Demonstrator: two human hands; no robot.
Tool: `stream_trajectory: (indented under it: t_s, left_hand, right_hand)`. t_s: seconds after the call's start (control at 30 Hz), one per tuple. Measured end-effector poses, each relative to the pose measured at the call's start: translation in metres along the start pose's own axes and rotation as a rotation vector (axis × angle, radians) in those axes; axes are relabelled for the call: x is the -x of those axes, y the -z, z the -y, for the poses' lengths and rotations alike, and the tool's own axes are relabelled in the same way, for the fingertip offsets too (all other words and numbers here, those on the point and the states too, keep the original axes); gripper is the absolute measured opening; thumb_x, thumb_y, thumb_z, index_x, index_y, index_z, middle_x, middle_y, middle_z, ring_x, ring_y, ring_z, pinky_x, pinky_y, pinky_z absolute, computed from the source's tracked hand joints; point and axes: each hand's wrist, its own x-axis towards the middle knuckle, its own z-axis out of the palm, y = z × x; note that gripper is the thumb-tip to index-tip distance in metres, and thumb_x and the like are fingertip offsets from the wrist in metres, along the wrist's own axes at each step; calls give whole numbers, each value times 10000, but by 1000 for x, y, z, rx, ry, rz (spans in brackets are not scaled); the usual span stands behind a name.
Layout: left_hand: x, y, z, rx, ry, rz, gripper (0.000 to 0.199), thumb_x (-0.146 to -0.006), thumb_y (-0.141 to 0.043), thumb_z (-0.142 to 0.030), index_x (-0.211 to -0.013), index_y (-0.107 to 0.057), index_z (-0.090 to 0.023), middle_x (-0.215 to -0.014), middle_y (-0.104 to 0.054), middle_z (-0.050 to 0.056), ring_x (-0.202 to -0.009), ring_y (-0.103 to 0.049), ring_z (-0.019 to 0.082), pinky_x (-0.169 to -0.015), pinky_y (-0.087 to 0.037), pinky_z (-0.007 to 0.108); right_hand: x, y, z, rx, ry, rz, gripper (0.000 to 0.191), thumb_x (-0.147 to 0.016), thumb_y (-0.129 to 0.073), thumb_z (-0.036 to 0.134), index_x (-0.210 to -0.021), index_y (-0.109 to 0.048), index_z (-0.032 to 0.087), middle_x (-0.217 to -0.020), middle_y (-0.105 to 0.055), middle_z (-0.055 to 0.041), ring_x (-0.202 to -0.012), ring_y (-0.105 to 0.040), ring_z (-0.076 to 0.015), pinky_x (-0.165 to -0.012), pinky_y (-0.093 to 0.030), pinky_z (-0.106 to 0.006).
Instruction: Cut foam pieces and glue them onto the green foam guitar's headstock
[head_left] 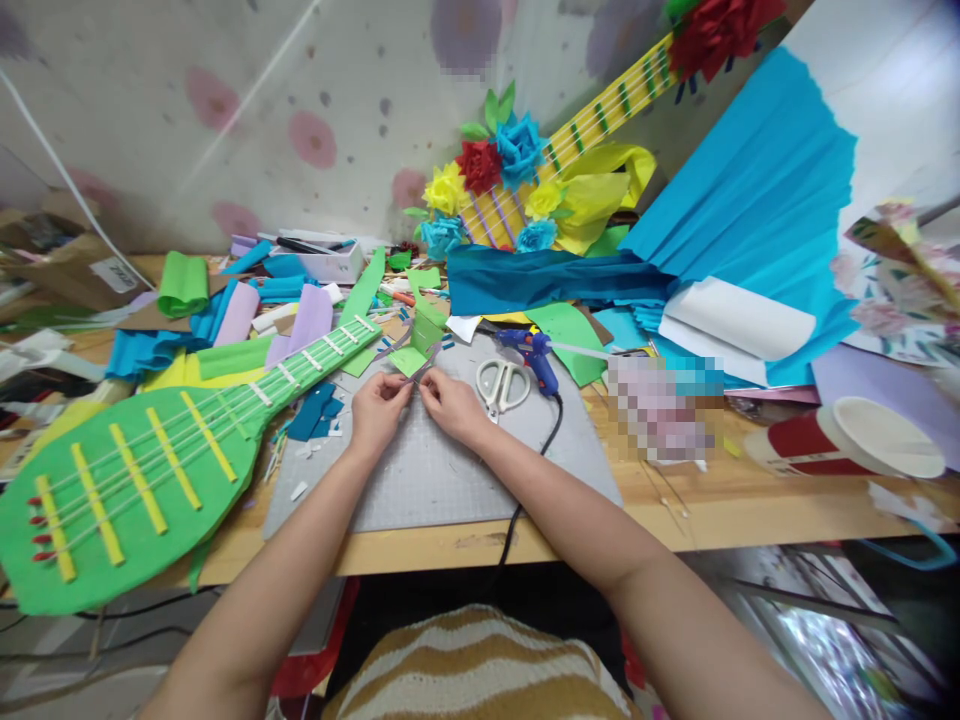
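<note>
Green paper [420, 345]: standing folded just beyond the hands, perhaps awaiting a part.
Thin piece [415, 379]: sitting between both hands above the mat [450, 490]; its shape is blurring into the fingertips.
Left hand [379, 405]: pinching one side of the thin piece, seemingly steadying it.
Right hand [450, 402]: pinching the other side, fingers drawn together, likely for fine control.
Glue gun [530, 352]: lying beside the scissors [504, 385], presumably for easy reach; the right arm is partly hiding the blades.
Cord [510, 530]: trailing over the desk [652, 500] edge, its end going unseen.
</note>
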Motion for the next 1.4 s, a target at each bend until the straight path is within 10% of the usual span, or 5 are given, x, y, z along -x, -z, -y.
stream_trajectory:
  t_s: [0.6,1.4]
  left_hand:
    - [-34,-37,1,146,60,-65,163,-603,-627,-229,-682,-495,-175,-607,-574,-21,-550,-569,111,-538,-486,243]
    - [-24,-36,-3,105,-17,-98,156,-612,-638,-257,-714,-569,-162,-643,-602,-12,-576,-573,97,-594,-470,221]
  right_hand:
    - [-32,14,-5,121,-132,-40,213,-867,-359,257,-991,-526,212,-870,-647,-51,-757,-577,-187,-684,-383,-279]
    - [-28,9,-2,-173,-154,-118,127,-794,-410,192,-804,-535,212,-721,-631,5,-621,-560,-128,-621,-400,-222]
